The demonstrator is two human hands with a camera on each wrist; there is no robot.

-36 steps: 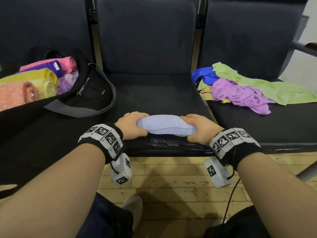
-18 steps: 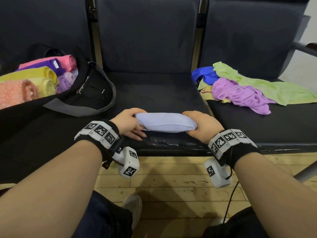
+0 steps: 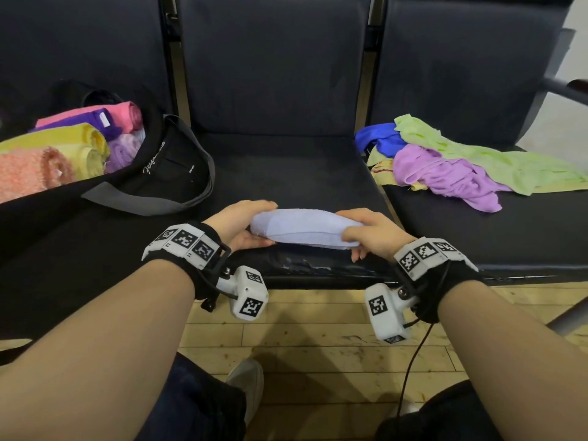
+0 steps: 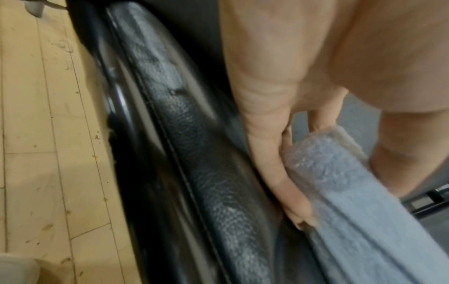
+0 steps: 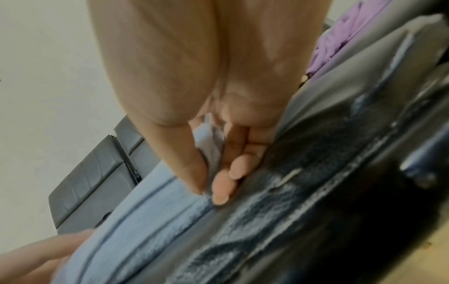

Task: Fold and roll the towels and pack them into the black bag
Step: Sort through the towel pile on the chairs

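A rolled light-blue towel (image 3: 302, 229) is held just above the front of the middle seat (image 3: 286, 167). My left hand (image 3: 246, 226) holds its left end, thumb over the top and fingers (image 4: 274, 173) underneath. My right hand (image 3: 362, 237) grips the right end, thumb (image 5: 192, 169) on one side and fingers on the other of the towel (image 5: 150, 217). The black bag (image 3: 159, 167) lies on the left seat, open toward me, with several rolled towels (image 3: 79, 144) inside.
A loose heap of towels lies on the right seat: green (image 3: 477, 157), purple (image 3: 445, 176), blue (image 3: 378, 140) and a yellow one underneath. The bag's grey strap (image 3: 152, 202) trails onto the middle seat. Wooden floor (image 3: 302, 338) and my shoe (image 3: 246, 380) are below.
Both hands have lifted the rolled towel off the seat's front edge and a little away from me. The left hand turned so its fingers now lie under the roll.
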